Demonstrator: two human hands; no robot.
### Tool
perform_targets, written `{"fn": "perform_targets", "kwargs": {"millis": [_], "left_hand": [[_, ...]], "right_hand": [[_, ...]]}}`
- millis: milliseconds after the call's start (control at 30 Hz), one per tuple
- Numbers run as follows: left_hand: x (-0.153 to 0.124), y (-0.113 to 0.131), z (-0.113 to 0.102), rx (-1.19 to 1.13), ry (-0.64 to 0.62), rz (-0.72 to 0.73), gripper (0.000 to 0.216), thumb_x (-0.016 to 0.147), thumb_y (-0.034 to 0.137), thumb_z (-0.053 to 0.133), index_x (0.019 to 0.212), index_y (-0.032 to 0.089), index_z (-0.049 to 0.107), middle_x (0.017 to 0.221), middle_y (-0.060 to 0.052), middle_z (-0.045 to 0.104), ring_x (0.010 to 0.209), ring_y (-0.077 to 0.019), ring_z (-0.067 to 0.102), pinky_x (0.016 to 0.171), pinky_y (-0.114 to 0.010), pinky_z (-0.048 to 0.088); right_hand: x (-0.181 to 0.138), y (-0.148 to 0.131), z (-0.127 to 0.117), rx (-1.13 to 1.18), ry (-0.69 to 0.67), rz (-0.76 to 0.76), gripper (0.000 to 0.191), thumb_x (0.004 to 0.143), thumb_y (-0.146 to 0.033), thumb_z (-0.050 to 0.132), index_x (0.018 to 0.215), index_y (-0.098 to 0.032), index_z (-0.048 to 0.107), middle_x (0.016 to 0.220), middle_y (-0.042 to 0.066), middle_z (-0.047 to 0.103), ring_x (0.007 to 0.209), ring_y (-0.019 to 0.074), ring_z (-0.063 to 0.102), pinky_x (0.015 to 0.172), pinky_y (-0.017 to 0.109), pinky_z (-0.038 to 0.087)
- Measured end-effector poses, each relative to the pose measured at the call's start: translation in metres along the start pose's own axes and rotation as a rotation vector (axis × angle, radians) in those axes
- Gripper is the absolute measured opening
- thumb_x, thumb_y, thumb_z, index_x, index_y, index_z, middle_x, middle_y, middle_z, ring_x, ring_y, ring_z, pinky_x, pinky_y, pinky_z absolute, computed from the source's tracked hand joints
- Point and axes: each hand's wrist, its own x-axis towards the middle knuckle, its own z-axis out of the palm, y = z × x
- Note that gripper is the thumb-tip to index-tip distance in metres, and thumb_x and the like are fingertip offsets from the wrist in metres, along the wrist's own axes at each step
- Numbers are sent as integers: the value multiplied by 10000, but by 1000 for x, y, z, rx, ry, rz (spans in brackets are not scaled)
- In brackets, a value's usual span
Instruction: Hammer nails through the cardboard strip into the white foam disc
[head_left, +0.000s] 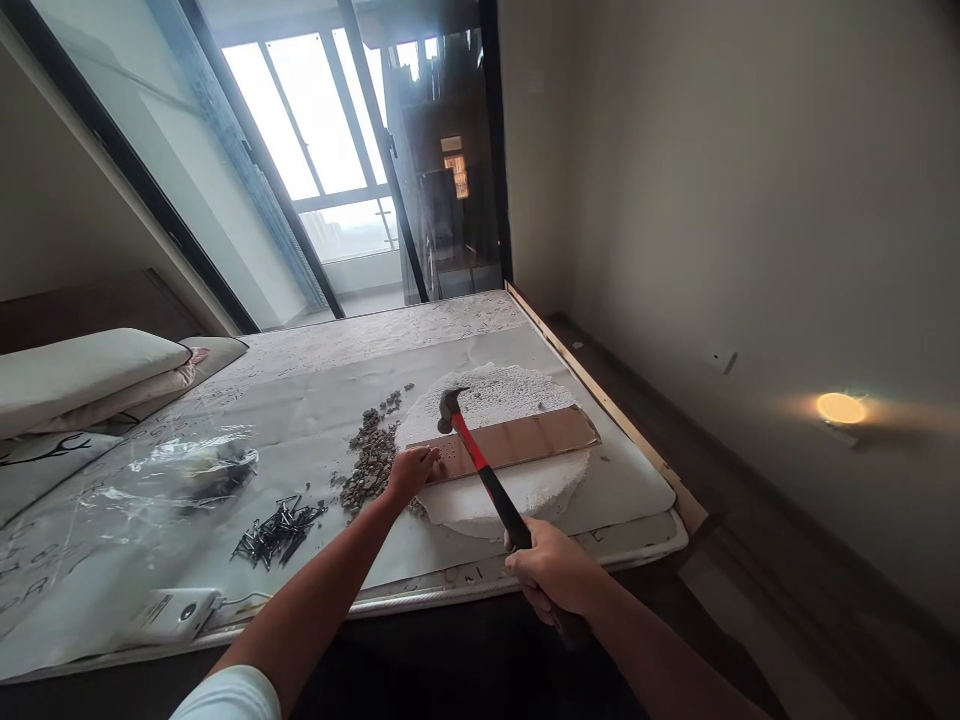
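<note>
My right hand (555, 568) is wrapped round the black-and-red handle of a claw hammer (480, 455); its metal head is raised over the left part of a brown wooden board (525, 440). At the board's left end rests my left hand (412, 474), fingers pinched together; what they hold, if anything, is too small to make out. Small dark dots show on the board near those fingertips. The board lies across a round, white, rough-surfaced slab (517, 495). Left of the slab spreads a heap of grey-brown gravel (369, 458). Nearer me is a pile of dark nails (279, 532).
A grey sheet (315, 400) covers much of the mattress (652, 535). On the left are a clear plastic bag (199, 470), a white power bank (176, 614) with a cable, and pillows (90, 370). A wooden bed rail (600, 395) runs along the right, near the wall.
</note>
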Motion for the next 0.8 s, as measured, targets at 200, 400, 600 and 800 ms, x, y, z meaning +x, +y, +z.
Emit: {"fn": "perform_targets", "kwargs": {"millis": [200, 400, 600, 800], "left_hand": [[1, -4, 1, 87, 21, 122, 401, 817, 374, 430, 470, 189, 508, 505, -21, 493, 538, -143, 466, 579, -258, 328], [-1, -12, 3, 183, 27, 256, 389, 864, 366, 385, 543, 181, 503, 619, -31, 518, 578, -134, 474, 578, -253, 349], [-6, -11, 8, 377, 77, 294, 376, 888, 334, 379, 592, 171, 541, 653, -53, 579, 664, -160, 528, 631, -274, 385], [-9, -11, 16, 358, 127, 289, 388, 894, 300, 380, 564, 168, 535, 605, -47, 569, 637, -158, 533, 644, -288, 398]], "right_hand": [[1, 2, 1, -10, 12, 3, 207, 611, -185, 446, 788, -224, 347, 317, -144, 314, 251, 76, 274, 256, 178, 269], [-1, -1, 2, -119, 10, 28, 198, 625, -166, 419, 801, -220, 346, 260, -142, 294, 232, 89, 260, 262, 170, 249], [1, 6, 2, -239, 6, 0, 218, 629, -137, 400, 836, -203, 390, 251, -141, 292, 219, 103, 285, 249, 178, 265], [-9, 3, 7, -276, 23, -104, 160, 651, -122, 413, 791, -198, 429, 334, -141, 279, 221, 64, 287, 250, 159, 216]]}}
